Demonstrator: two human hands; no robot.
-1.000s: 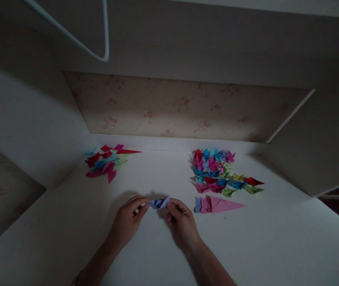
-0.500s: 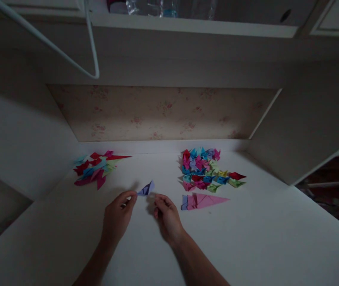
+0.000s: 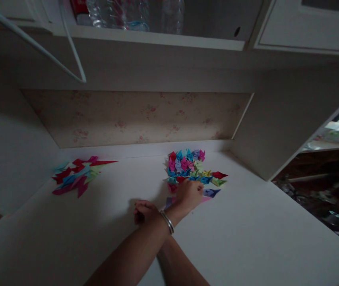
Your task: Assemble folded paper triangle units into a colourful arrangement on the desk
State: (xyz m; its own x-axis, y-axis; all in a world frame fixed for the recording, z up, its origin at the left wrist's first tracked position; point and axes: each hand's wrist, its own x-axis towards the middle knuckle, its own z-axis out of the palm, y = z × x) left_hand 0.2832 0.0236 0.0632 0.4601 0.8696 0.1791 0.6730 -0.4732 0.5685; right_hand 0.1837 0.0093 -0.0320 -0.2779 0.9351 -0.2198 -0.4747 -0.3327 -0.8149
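A folded purple paper piece lies at the near right side of the origami group, with the left hand right beside it, fingers curled. Whether those fingertips pinch the piece or have let it go cannot be made out. Beneath this hand, a long pink folded paper is partly covered; its tapered end points right. The left forearm, wearing a silver bangle, crosses over the right one. The right hand rests farther left, loosely curled; its palm is shaded, so I cannot tell whether it holds anything. Just beyond the left hand are rows of small multicoloured origami pieces. A looser heap of folded papers sits well apart, toward the left end of the white desk. Behind stands floral wallpaper, with clear plastic bottles on the shelf above.
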